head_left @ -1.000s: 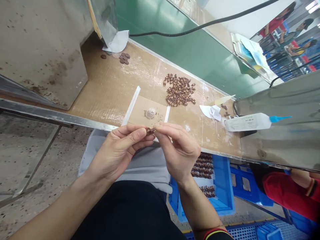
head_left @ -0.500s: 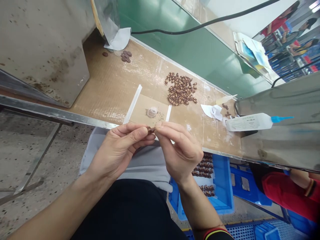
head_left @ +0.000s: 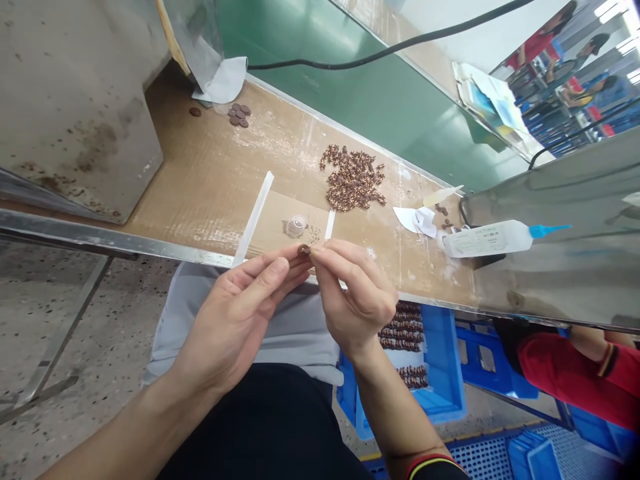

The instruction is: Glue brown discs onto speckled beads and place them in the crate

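Note:
My left hand (head_left: 239, 313) and my right hand (head_left: 354, 293) meet over my lap, just in front of the bench edge. Both pinch one small brown part (head_left: 303, 250) between their fingertips. Right behind them on the cardboard-covered bench (head_left: 215, 173) lie a small clear cap (head_left: 295, 227) and two white strips (head_left: 253, 217). Further back lies a pile of several small brown parts (head_left: 353, 179).
A white glue bottle with a blue tip (head_left: 493, 239) lies at the right, by crumpled paper (head_left: 419, 220). Brown discs (head_left: 239, 115) lie at the back left beside a metal box (head_left: 75, 100). A blue crate (head_left: 440, 373) holds rows of parts below the bench. A person's red sleeve (head_left: 575, 373) shows at right.
My left fingers have stretched out further and the pinched part has come up a little. The view has shifted slightly.

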`<state>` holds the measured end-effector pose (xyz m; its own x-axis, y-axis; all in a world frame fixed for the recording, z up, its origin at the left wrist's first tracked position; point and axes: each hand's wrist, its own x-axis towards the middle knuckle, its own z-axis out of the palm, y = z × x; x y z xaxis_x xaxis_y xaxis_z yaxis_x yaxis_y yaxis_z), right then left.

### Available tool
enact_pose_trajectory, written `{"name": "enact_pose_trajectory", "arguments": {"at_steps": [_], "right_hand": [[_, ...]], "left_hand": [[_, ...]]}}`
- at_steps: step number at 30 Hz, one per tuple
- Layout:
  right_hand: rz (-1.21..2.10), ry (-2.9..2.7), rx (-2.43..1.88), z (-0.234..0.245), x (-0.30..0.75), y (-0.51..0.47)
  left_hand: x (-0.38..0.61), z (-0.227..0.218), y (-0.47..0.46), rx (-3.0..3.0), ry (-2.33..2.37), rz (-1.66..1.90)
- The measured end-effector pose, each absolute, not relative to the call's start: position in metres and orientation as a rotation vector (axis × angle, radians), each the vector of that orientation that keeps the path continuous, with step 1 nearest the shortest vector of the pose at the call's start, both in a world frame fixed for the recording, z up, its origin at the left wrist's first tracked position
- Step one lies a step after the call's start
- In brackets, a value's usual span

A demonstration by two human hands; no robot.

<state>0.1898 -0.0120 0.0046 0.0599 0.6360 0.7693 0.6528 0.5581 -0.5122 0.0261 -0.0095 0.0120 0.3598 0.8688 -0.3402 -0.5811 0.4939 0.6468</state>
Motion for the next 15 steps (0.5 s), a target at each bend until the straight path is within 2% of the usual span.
{"name": "enact_pose_trajectory", "arguments": {"at_steps": [8, 15], "right_hand": [[0.038, -1.565, -1.302, -0.008, 0.232, -0.009], [-0.079, -1.603, -1.674, -0.047, 0.316, 0.001]], "left_hand": [[0.029, -0.008, 0.000, 0.470, 0.711, 0.883], [0.026, -0.024, 0.002, 0.629, 0.906, 0.948]]}}
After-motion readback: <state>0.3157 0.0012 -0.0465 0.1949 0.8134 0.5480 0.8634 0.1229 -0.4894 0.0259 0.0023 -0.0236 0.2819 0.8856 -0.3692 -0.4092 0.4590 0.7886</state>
